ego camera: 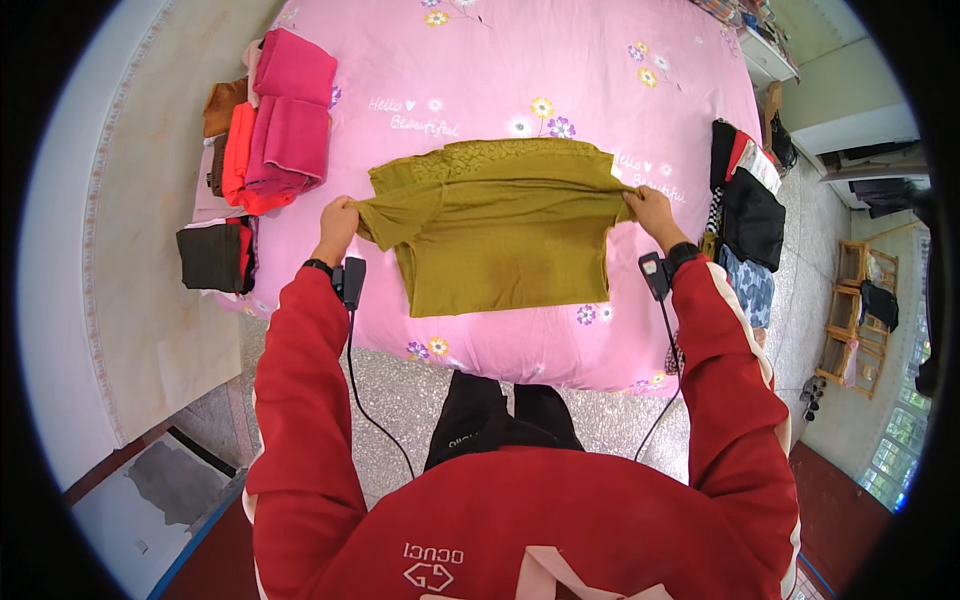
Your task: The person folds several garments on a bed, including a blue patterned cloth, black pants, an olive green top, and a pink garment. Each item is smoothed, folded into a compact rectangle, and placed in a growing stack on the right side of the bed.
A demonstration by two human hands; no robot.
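An olive-green short-sleeved top (510,247) lies partly folded over itself on the pink flowered bedspread (495,60). Its upper edge carries a lace-like patterned panel. My left hand (340,225) pinches the sleeve at the garment's left side. On the opposite side, my right hand (651,211) grips the other sleeve end, holding the fabric stretched between both hands. Each wrist wears a black band with a small cabled device. The fingertips are partly hidden by the cloth.
Folded pink and red textiles (289,142) and a dark folded garment (208,259) line the bed's left side. Black clothing (752,217) and blue patterned cloth (748,289) lie along its right edge. Beyond stands a wooden rack (841,330).
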